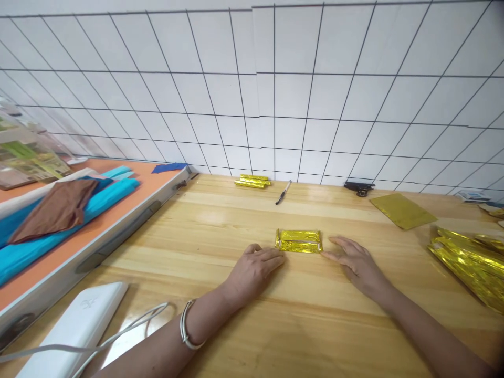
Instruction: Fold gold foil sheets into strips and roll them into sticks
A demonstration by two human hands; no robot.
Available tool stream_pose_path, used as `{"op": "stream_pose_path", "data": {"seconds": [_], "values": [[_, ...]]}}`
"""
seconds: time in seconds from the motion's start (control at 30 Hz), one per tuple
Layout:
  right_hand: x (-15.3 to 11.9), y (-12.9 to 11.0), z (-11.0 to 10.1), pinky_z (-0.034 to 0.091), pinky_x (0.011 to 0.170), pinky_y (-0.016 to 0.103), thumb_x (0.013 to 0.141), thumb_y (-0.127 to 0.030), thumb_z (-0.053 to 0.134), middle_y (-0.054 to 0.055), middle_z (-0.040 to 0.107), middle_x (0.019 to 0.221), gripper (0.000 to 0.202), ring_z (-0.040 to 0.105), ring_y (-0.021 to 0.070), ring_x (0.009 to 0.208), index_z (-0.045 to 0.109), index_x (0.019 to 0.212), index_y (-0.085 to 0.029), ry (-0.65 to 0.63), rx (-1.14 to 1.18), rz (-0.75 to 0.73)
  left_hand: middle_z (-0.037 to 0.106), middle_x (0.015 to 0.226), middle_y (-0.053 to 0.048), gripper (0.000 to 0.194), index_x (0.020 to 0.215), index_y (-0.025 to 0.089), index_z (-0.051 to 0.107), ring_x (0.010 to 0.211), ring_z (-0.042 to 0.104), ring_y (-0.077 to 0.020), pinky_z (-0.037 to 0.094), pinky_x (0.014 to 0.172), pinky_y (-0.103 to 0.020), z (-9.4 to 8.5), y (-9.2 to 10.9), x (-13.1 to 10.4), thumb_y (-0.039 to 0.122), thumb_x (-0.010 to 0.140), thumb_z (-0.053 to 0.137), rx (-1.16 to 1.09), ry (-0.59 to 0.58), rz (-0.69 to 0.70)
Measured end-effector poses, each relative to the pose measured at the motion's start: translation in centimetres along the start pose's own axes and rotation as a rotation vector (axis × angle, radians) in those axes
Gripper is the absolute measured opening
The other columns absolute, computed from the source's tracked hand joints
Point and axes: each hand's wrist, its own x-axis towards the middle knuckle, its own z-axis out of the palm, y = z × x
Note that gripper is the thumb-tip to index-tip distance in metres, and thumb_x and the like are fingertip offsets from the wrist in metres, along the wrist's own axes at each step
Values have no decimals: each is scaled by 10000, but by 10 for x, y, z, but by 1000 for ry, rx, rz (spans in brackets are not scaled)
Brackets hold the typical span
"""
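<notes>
A small flat rectangle of folded gold foil paper [300,246] lies on the wooden table between my hands, with pale strips showing in its middle and at its ends. My left hand [255,268], a silver bangle at its wrist, rests palm down with its fingertips at the near left corner of the foil piece. On the other side my right hand [356,262] lies on its edge, thumb and fingers apart, the thumb close to the foil's right end. Neither hand grips anything.
Rolled gold foil sticks [252,181] and a pen [283,192] lie near the tiled wall. To the right are a black tool [359,188], a gold sheet [403,211] and stacked gold foil [472,262]. At left, a white device [79,331] with a cable stands beside coloured crepe paper [106,202].
</notes>
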Motion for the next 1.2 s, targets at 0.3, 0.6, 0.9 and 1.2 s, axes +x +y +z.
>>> {"op": "stream_pose_path", "data": {"seconds": [0.3,0.6,0.9,1.2], "values": [[-4,-3,2,399,951,456,806,-107,419,32,435,1372,540,364,241,1263,485,1280,-357,41,-54,-49,633,1040,-59,227,1052,207,593,970,553,-171,374,852,-331,-5,-13,-4,202,911,415,94,108,-141],[-1,-2,4,400,945,448,860,-228,419,34,447,1362,476,373,240,1253,432,1324,-335,30,-86,-54,577,1192,-73,341,1261,208,467,1061,516,-193,369,860,-358,-5,-13,0,197,932,378,233,8,-25],[3,-7,4,427,895,433,888,-335,399,51,514,1294,446,460,244,1171,419,1334,-327,48,-83,3,572,1158,-79,353,1260,204,465,1053,498,-200,386,875,-351,0,-14,6,261,915,415,210,5,-111],[5,-6,-1,439,925,386,897,-264,421,78,594,1189,383,534,208,1076,497,1268,-210,181,-101,41,582,1149,-63,312,1219,205,498,1042,510,-182,381,872,-336,1,-21,13,226,931,380,221,-3,-35]]}}
